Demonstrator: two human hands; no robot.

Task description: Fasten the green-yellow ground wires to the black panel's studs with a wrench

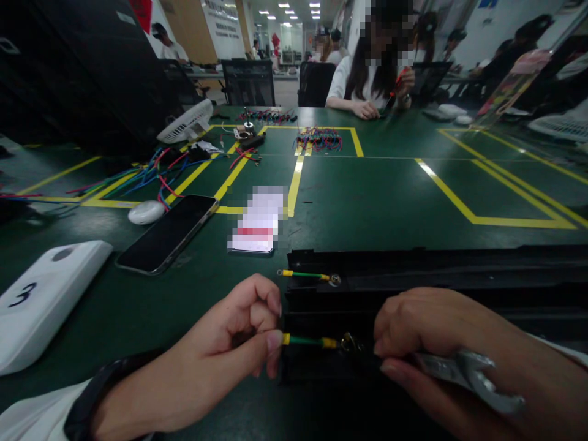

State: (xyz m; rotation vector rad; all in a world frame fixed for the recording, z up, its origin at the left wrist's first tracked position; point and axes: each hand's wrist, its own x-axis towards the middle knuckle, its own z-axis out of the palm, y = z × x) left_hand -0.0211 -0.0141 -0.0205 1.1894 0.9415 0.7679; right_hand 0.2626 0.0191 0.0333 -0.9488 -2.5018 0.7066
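My left hand pinches one end of a short green wire with yellow sleeves between thumb and fingers. The other end of this wire meets a small metal fastener on a long black panel. Just right of the fastener is my right hand, closed around a silver wrench whose open jaw sticks out below the palm. The wrench's other end is hidden by the fingers. Farther off, a second green wire is fastened to another black panel, its loose ring terminal reaching past the panel's left end.
Left lie a white power bank marked 3, a dark phone, a white oval case and a lit phone. Beyond are coloured wires, a bundle and a white fan. A co-worker sits opposite.
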